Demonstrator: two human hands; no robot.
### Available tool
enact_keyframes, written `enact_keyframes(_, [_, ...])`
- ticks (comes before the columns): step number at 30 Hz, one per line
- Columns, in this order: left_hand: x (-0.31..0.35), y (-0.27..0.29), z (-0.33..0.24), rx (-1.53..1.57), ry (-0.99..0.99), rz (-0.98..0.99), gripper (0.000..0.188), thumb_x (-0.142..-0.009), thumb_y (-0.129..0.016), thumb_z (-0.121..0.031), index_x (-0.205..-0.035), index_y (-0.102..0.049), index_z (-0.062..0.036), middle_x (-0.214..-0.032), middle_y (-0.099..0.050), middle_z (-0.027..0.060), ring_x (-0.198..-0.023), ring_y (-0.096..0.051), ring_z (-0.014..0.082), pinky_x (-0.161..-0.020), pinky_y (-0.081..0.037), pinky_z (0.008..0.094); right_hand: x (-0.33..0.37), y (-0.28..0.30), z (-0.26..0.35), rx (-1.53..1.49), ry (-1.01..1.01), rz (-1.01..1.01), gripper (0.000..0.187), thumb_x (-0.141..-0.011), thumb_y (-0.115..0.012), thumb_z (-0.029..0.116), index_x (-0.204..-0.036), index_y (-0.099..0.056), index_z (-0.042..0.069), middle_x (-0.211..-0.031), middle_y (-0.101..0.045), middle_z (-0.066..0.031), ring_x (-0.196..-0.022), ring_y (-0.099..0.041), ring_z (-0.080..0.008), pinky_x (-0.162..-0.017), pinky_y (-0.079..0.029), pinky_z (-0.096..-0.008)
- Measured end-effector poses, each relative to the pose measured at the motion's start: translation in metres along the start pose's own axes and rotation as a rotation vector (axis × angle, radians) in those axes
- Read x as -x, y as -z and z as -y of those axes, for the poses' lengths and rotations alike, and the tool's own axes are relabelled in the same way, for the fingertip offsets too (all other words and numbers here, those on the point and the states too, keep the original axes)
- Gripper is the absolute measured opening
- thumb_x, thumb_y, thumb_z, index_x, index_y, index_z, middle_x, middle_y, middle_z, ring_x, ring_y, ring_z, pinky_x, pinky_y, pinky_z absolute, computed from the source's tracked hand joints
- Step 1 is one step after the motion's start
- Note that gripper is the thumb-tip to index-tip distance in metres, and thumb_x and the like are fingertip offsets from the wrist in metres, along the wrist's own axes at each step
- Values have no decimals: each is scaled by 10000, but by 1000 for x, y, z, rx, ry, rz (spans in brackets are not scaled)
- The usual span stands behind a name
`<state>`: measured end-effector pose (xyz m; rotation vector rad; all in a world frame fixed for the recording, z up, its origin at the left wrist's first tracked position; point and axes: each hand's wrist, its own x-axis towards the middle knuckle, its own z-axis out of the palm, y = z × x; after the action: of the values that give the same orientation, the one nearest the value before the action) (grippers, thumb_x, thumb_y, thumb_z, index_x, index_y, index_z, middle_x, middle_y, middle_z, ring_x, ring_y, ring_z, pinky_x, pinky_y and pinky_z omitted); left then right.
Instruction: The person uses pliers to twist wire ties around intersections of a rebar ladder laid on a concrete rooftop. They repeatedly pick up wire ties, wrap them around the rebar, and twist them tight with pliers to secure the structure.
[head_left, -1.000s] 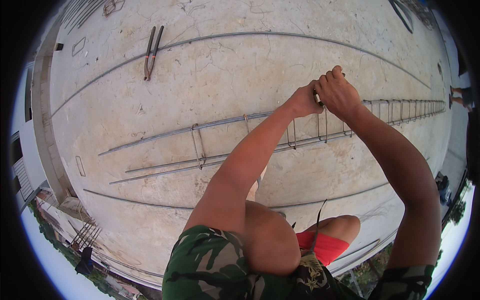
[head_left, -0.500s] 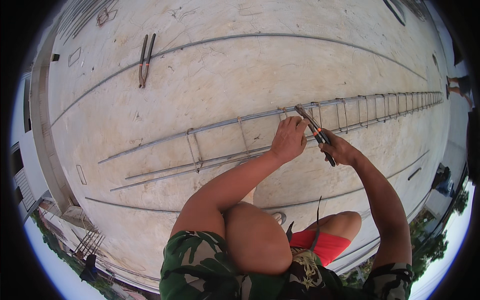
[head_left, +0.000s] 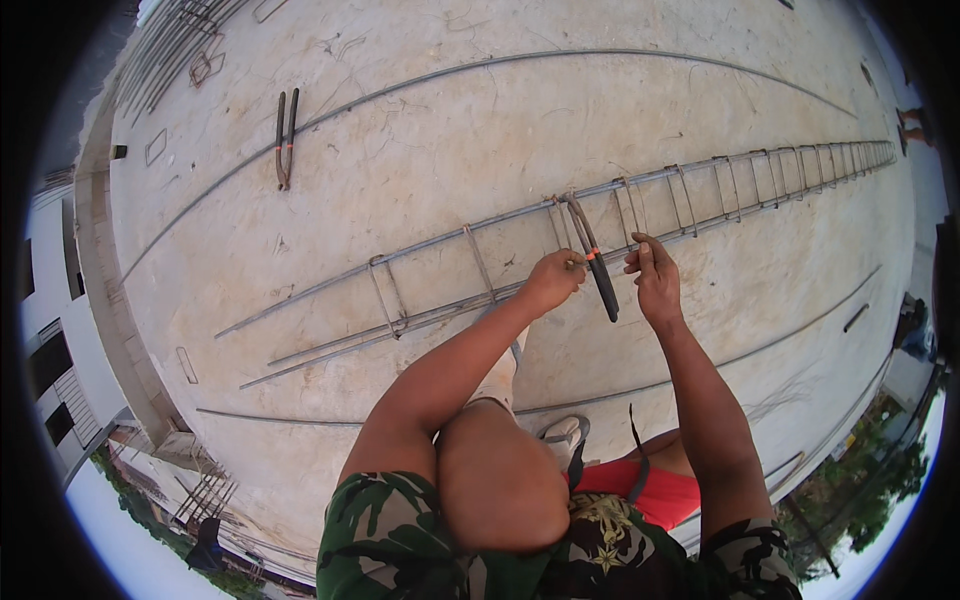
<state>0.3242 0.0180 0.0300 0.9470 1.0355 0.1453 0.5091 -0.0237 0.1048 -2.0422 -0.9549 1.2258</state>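
A long rebar cage (head_left: 440,226) of straight bars and bent wire stirrups lies across the floor before me. Pincers (head_left: 603,283) with black handles and orange bands lean over it, jaws at the far bar, with neither hand gripping them. Left of their handles is my left hand (head_left: 553,282), its fingertips pinched together; whatever they hold is too small to make out. My right hand (head_left: 657,282) hovers on the other side of the handles, by a stirrup (head_left: 626,205), its fingers parted and partly curled.
A second pair of pincers (head_left: 285,140) lies farther off at the left, beside a long loose bar (head_left: 430,77). Another bar (head_left: 290,415) runs close to my feet. Several rods (head_left: 165,60) are stacked at the far left. A person's legs (head_left: 912,125) show at the right edge.
My right hand has let go of the pincers and moved clear to their right; they now rest on the cage. My left hand has drawn back slightly, nearer to me.
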Motion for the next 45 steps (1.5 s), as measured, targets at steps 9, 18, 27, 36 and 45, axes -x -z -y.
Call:
enact_keyframes(9, [67,32,-116,210,-326,-155,461,-933,-573,-372,-1184,-564,15,-913,-622,87,-806,-595,154,-760,-480,284,72,17,43,206,294,323,326,-1015,-402,288,-1185,-559,58,-596,-497,-116,-573,-541,-296,-582,-421,-402])
enact_keyframes(18, [189,6,-188,-527,-102,-102,315,-935,-574,-281,-976,-663,19,-674,-538,2,-619,-474,99,-582,-412,264,130,69,66,-45,144,608,372,-944,-560,282,-1198,-591,12,-1055,-670,-159,-983,-610,-246,-872,-465,-350])
enact_keyframes(27, [299,-25,-229,-819,3,-62,274,-904,-607,-245,-987,-683,5,-794,-669,87,-700,-556,170,-683,-459,329,146,100,105,61,644,618,291,-941,-579,236,-1101,-660,7,-1009,-695,-149,-954,-650,-247,-845,-498,-342])
enact_keyframes(36, [259,-40,-221,-1173,46,33,299,-883,-596,-283,-1011,-669,-23,-914,-673,152,-854,-599,243,-807,-461,358,160,55,36,-142,374,533,285,-922,-577,225,-1092,-657,10,-980,-687,-188,-934,-651,-277,-843,-486,-358])
enact_keyframes(45, [171,8,-199,-1110,68,150,351,-898,-590,-309,-1153,-625,-70,-997,-657,129,-959,-592,244,-868,-456,361,158,3,27,-116,344,73,218,-906,-585,156,-1040,-660,2,-812,-662,-167,-720,-600,-227,-674,-473,-342])
